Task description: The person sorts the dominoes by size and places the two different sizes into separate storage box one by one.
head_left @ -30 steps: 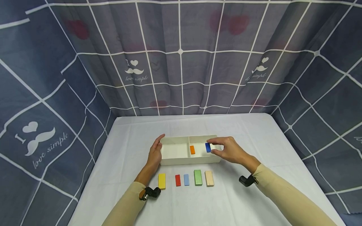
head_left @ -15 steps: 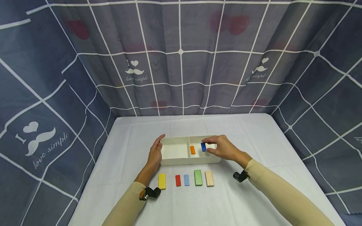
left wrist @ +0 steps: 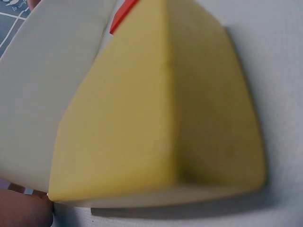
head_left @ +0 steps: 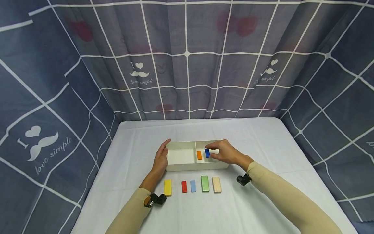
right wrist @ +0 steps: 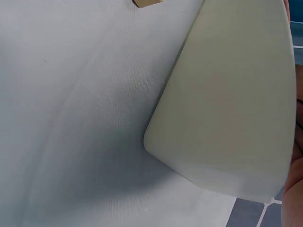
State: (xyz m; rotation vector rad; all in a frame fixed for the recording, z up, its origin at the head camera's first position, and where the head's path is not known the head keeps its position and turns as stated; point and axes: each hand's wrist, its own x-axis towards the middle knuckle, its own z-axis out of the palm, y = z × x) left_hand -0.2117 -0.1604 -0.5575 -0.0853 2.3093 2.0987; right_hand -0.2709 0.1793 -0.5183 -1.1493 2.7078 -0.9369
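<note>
A dark blue block [head_left: 207, 153] is pinched between the thumb and fingertips of my right hand [head_left: 226, 152], inside the right compartment of a white two-compartment box [head_left: 181, 167]. Just left of it, an orange block [head_left: 199, 155] lies near the divider. My left hand [head_left: 159, 162] rests against the left end of the box with its fingers extended along the wall. In the right wrist view, the box's outer wall [right wrist: 227, 104] hides the dark blue block, and only part of my right hand [right wrist: 296, 184] shows at the edge.
In front of the box, a row runs left to right: yellow block [head_left: 167, 188], red block [head_left: 184, 187], light blue block [head_left: 193, 186], green block [head_left: 205, 184] and beige block [head_left: 217, 185]. The yellow block [left wrist: 142, 109] fills the left wrist view. A grid-patterned curtain [head_left: 187, 71] surrounds the white table [head_left: 248, 214].
My right hand has moved left with the dark blue block, from the box's right end towards the orange block. My left hand has stayed where it was.
</note>
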